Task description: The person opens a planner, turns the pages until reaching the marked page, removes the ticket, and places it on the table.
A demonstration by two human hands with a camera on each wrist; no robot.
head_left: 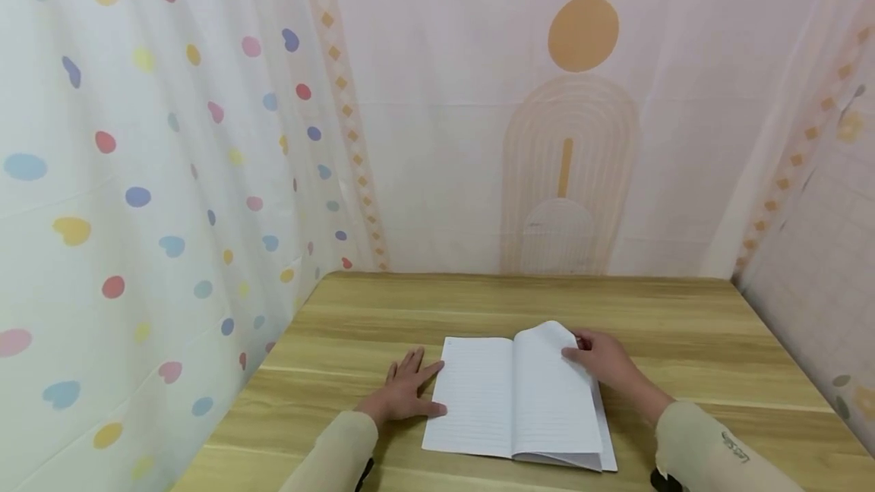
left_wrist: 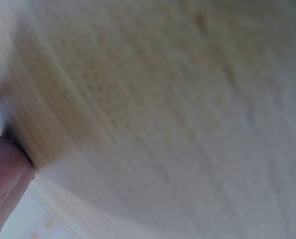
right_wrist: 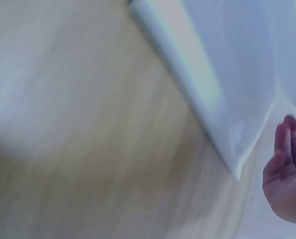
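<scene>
Sleeves (head_left: 338, 446) up front, 7 and 4 o'clock in the head view. Notebook (head_left: 475, 397) lies open at 5 on the table (head_left: 342, 317) — left hand (head_left: 403, 392) splayed at its 9, touching but gripping nothing — right hand (head_left: 607, 359) at its 2, pinching a lifted page (head_left: 555, 401).
</scene>
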